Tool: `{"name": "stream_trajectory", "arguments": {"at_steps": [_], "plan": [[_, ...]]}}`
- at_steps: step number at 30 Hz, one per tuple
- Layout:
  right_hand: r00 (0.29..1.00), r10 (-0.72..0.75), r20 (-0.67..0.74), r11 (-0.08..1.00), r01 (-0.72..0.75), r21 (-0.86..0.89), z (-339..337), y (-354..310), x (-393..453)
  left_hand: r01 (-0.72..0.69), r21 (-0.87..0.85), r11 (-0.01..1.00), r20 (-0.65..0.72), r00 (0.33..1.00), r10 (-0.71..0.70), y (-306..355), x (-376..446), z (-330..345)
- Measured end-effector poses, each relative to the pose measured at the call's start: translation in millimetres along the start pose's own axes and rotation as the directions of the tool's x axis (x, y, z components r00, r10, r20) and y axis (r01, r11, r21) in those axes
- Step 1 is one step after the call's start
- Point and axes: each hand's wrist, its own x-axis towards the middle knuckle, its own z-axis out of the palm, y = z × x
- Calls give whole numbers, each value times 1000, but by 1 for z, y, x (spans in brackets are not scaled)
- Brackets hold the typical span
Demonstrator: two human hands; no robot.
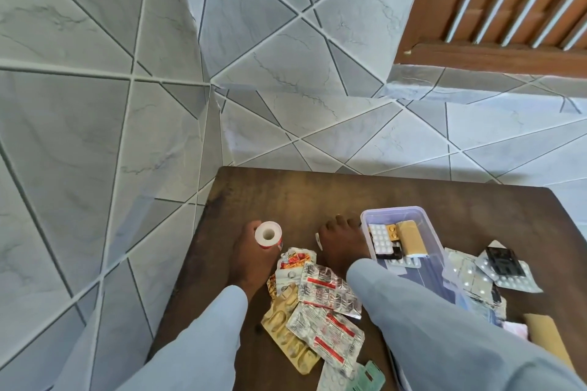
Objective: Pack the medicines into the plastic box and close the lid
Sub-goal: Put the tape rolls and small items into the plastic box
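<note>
- the left hand holds a roll of white tape with red print, its fingers wrapped behind the roll so the open core faces the camera — it is lifted off the dark wooden bench, near the left edge.
- the roll looks light and stiff, and its smooth rim could slip; a grip across the outer band, as now, seems the surest hold.
- the right hand rests palm down on the bench just beside the plastic box. something small and white shows at its left edge, but i cannot tell whether the fingers hold it or how far they are curled.
- the box is clear and open, and already holds a white blister sheet, a tan carton and some darker strips. i cannot pick out the lid with any certainty.
- a loose heap of foil strips lies between the two sleeves, with more blister packs on the right of the box.
- these strips should be very light, thin and crinkly, with sharp corners; they bend easily and slide over each other — best pinched at an edge or gathered flat in a stack.
- most of the packing looks left to do.
</note>
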Motion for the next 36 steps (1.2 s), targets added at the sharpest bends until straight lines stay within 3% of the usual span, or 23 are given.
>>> {"name": "stream_trajectory", "arguments": {"at_steps": [4,6,10,12,14,16,19,24,29,36], "plan": [[992,16,-123,997,-6,83,-5,-6,-2,-10,-59,998,-72,997,5,-1,-1,-8],[977,87,-194,955,-27,296,-17,-2,-9,-8,-103,995,-98,995,-2,6,-1,-14],[873,428,-232,664,-130,737,-44,48,-51,-16,-246,969,-14,1000,13,45,-16,-13],[810,564,-162,535,-208,819,-45,84,-88,-37,-299,954,89,994,67,68,-34,-2],[775,627,-80,492,-314,812,-40,113,-124,-91,-308,947,164,975,147,88,-55,12],[761,648,-30,504,-400,766,-32,130,-159,-187,-267,945,207,947,246,107,-80,31],[769,638,-46,532,-396,748,-22,135,-183,-326,-116,938,278,896,346,123,-106,60],[828,561,-22,596,-385,705,-11,124,-177,-417,122,901,345,869,355,144,-122,97],[850,525,38,572,-386,724,-6,118,-160,-497,483,721,371,862,345,161,-118,129],[924,380,42,731,-328,598,12,124,-146,-495,730,472,400,869,292,174,-104,138]]}}
